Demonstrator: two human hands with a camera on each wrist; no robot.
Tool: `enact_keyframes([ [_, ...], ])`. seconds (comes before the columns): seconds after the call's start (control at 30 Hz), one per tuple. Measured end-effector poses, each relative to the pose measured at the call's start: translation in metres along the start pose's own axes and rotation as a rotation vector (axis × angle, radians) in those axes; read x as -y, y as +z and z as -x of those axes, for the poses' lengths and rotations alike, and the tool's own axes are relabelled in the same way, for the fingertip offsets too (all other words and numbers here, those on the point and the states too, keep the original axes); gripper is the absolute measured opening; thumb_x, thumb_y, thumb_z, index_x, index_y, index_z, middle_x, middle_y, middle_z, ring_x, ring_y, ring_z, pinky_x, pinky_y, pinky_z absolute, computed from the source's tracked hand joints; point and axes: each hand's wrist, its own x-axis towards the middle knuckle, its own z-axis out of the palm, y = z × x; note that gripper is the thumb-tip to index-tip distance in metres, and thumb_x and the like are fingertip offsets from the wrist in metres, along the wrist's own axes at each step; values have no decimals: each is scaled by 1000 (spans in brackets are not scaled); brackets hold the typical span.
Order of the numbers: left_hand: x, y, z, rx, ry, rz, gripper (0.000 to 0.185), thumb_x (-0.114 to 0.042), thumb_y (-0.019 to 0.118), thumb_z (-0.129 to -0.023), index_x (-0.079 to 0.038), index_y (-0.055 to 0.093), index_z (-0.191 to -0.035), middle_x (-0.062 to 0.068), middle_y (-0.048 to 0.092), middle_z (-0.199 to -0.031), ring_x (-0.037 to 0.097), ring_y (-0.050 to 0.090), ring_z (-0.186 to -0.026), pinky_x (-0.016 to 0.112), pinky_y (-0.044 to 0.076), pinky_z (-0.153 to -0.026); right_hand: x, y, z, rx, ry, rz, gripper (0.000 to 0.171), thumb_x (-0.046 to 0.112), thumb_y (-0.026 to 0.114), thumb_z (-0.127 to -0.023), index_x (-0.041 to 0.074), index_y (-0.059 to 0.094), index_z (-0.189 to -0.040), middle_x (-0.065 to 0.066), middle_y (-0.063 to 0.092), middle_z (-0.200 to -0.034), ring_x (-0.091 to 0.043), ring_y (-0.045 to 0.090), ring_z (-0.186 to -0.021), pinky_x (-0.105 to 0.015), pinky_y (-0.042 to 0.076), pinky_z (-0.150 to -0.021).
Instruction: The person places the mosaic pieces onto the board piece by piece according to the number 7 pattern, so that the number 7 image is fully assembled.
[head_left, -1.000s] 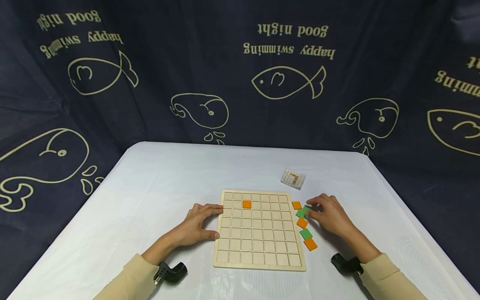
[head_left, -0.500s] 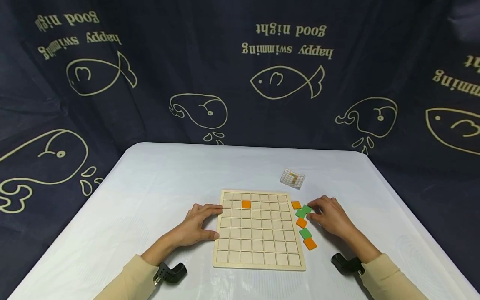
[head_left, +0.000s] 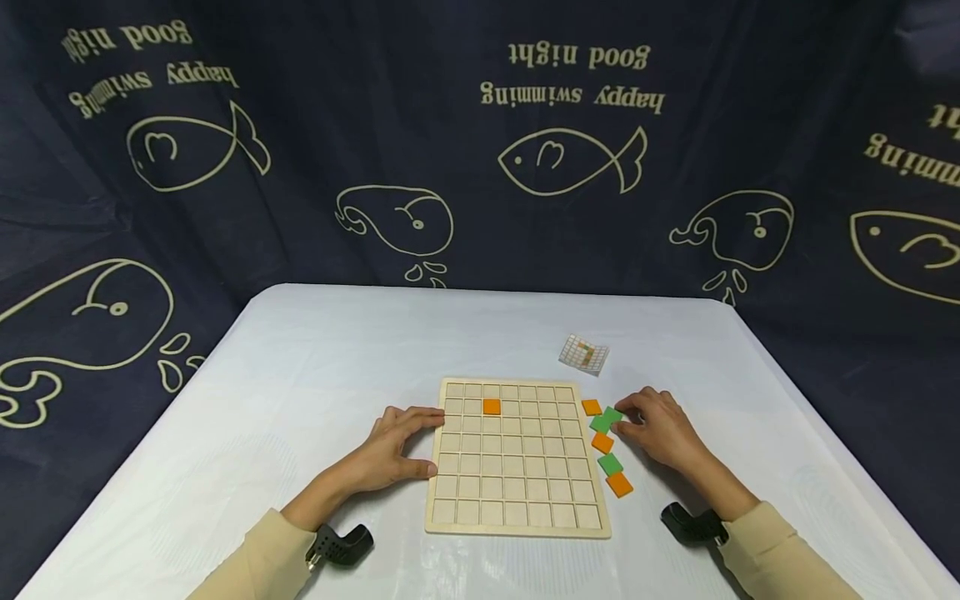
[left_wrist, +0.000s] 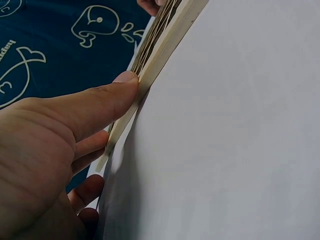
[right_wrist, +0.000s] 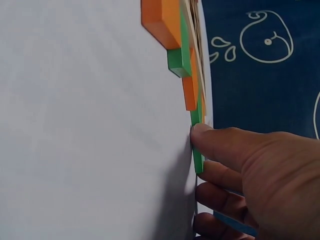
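Right beside the board's far right corner, a flat green square tile (head_left: 606,420) lies on the white table (head_left: 315,375), pinched at its edge by the thumb and fingers of the right hand (head_left: 660,433). Nearby tiles run toward the person (orange, then green, then orange again), with one more orange tile (head_left: 592,407) just beyond. The left hand (head_left: 393,450) presses the pale wooden grid board (head_left: 517,458) at its left edge, thumb and fingertips against the rim. One orange tile (head_left: 491,406) sits in a cell. A small folded grid card (head_left: 583,354) lies farther back.
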Motion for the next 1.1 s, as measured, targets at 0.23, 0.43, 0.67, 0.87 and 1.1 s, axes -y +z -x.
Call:
enact_keyframes([
  [0.23,0,-1,-1,-11,11,-12,67,-38,76,-74,-19,52,-134,-6,44,-144,12,32,-99,30,24,-81,-2,-1,-1,-16,-18,-9,25,18,73,-77,4,70,-97,-7,61,-87,-20,45,-80,-31,34,-68],
  [0.43,-1,-2,-1,-1,-4,0,68,-38,76,-74,-19,51,-134,-6,43,-145,13,32,-101,31,24,-84,-2,-2,0,-30,-33,-8,24,17,72,-78,4,70,-98,-7,62,-88,-20,47,-81,-32,35,-68],
  [0.67,-1,-2,-1,-1,-1,-2,67,-37,76,-75,-19,51,-134,-5,43,-145,12,32,-101,31,24,-84,-2,-2,1,-33,-25,-5,24,16,71,-79,4,70,-98,-8,63,-90,-22,49,-84,-35,38,-71],
  [0.87,-1,-2,-1,-3,-6,-1,68,-37,77,-74,-19,51,-134,-6,43,-144,12,32,-101,31,24,-83,-1,-2,1,-32,-7,-17,24,16,71,-79,3,70,-99,-9,63,-91,-21,49,-83,-34,38,-71],
  [1.1,0,-1,0,-4,-5,4,67,-37,77,-74,-20,51,-134,-6,44,-144,12,32,-100,30,24,-82,4,-4,1,-47,-10,-40,24,15,71,-79,4,71,-101,-9,63,-91,-20,48,-81,-32,36,-69],
])
